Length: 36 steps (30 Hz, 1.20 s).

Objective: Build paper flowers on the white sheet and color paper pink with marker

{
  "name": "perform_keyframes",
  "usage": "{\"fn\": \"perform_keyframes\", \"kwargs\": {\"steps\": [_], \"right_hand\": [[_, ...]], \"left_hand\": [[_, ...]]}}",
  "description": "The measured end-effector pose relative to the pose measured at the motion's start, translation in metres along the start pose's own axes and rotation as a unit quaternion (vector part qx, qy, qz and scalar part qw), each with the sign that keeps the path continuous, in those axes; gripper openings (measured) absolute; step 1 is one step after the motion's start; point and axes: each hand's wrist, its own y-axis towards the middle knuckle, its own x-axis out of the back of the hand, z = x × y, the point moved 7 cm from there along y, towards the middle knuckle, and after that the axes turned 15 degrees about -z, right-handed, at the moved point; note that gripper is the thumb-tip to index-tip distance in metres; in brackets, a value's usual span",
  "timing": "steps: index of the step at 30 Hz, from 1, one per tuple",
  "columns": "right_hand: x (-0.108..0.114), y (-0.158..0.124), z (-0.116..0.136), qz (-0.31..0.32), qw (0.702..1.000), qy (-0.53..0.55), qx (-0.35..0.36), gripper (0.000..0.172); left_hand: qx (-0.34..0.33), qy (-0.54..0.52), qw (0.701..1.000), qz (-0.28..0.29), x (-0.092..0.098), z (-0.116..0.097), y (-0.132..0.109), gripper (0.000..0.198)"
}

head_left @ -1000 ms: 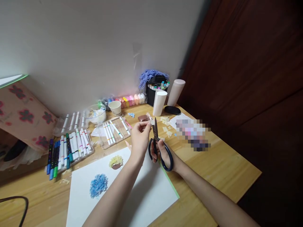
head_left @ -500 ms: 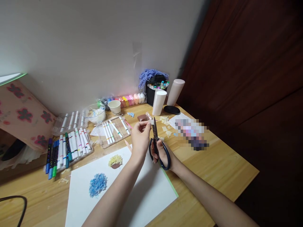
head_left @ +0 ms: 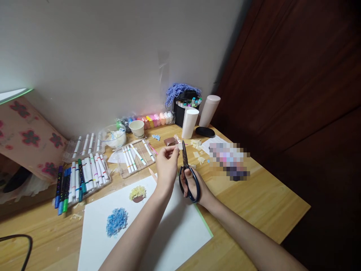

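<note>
Drawn closer together since the earlier frame, the handle loops of the scissors (head_left: pixel 185 157) now nearly overlap, and the right hand (head_left: pixel 194 183) has shifted slightly towards the left one; the left hand (head_left: pixel 167 162) is in almost the same place. The person's right thumb and fingers are curled through the dark loops, closed round them, with the blades pointing up and away and looking almost together. On the left hand, thumb and index finger are pinched shut on a small pale piece (head_left: pixel 180 147), held up just beside the blades near their tips; whether blade and piece touch, one cannot tell.

Below the left forearm lies a white sheet (head_left: pixel 183 231) bearing a blue cluster (head_left: pixel 117 222) and, farther up, a yellow cluster (head_left: pixel 137 192) above a brown shape (head_left: pixel 138 199). Beyond the hands, a brown block (head_left: pixel 170 141) sits on the wooden table (head_left: pixel 259 199), with cream scraps (head_left: pixel 196 144) scattered to its right. Behind those stands a white container (head_left: pixel 190 124), next to a black oval object (head_left: pixel 205 131). To the left of the hands are a paper cup (head_left: pixel 137 129) and many markers (head_left: pixel 90 173), some of them in clear trays
</note>
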Motion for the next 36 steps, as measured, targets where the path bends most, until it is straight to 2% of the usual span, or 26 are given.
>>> {"fn": "perform_keyframes", "kwargs": {"steps": [4,7,9,11,12,13,14,17,19,21,24,26,29,33,34,36], "right_hand": [[-0.012,-0.001,0.001,0.065,0.990,0.073,-0.098,0.081],[-0.014,-0.001,0.005,0.112,0.979,0.063,-0.158,0.084],[-0.004,0.005,0.010,0.098,0.982,0.016,-0.158,0.079],[0.016,0.014,0.015,0.039,0.989,-0.089,-0.114,0.066],[0.028,0.019,0.019,-0.002,0.983,-0.168,-0.077,0.057],[0.038,0.022,0.025,-0.040,0.964,-0.261,-0.030,0.048],[0.046,0.025,0.030,-0.068,0.932,-0.355,0.007,0.040],[0.056,0.027,0.034,-0.097,0.825,-0.554,0.059,0.021],[0.055,0.028,0.032,-0.098,0.785,-0.606,0.077,0.018],[0.054,0.029,0.031,-0.109,0.768,-0.623,0.103,0.020],[0.056,0.030,0.026,-0.120,0.760,-0.625,0.126,0.025],[0.057,0.032,0.023,-0.119,0.756,-0.628,0.144,0.027],[0.061,0.035,0.021,-0.120,0.742,-0.635,0.176,0.026],[0.063,0.038,0.020,-0.110,0.754,-0.629,0.155,0.020],[0.058,0.037,0.024,-0.107,0.756,-0.623,0.168,0.017],[0.035,0.033,0.035,-0.069,0.763,-0.596,0.241,0.012]], "left_hand": [[0.001,0.012,1.000,0.005,0.003,-0.001,0.005,0.019],[0.005,0.021,1.000,0.005,0.008,-0.006,0.012,0.018],[0.013,0.021,1.000,-0.001,0.014,-0.012,0.019,0.018],[0.015,0.021,1.000,-0.005,0.021,-0.020,0.025,0.021],[0.012,0.022,1.000,-0.004,0.025,-0.024,0.029,0.023],[0.008,0.023,1.000,-0.003,0.029,-0.029,0.032,0.024],[0.002,0.024,1.000,-0.001,0.033,-0.034,0.035,0.026],[-0.015,0.025,1.000,-0.003,0.048,-0.047,0.041,0.027],[-0.026,0.019,0.999,-0.005,0.058,-0.057,0.043,0.027],[-0.041,0.009,0.999,-0.012,0.069,-0.069,0.043,0.027],[-0.080,0.016,0.996,-0.029,0.090,-0.087,0.039,0.023],[-0.096,0.048,0.994,-0.026,0.106,-0.090,0.035,0.020],[-0.078,0.115,0.990,-0.009,0.134,-0.078,0.033,0.020],[-0.073,0.159,0.984,0.005,0.171,-0.058,0.036,0.024],[-0.076,0.170,0.982,0.021,0.176,-0.054,0.036,0.024],[-0.076,0.195,0.976,0.066,0.178,-0.045,0.034,0.024]]}}
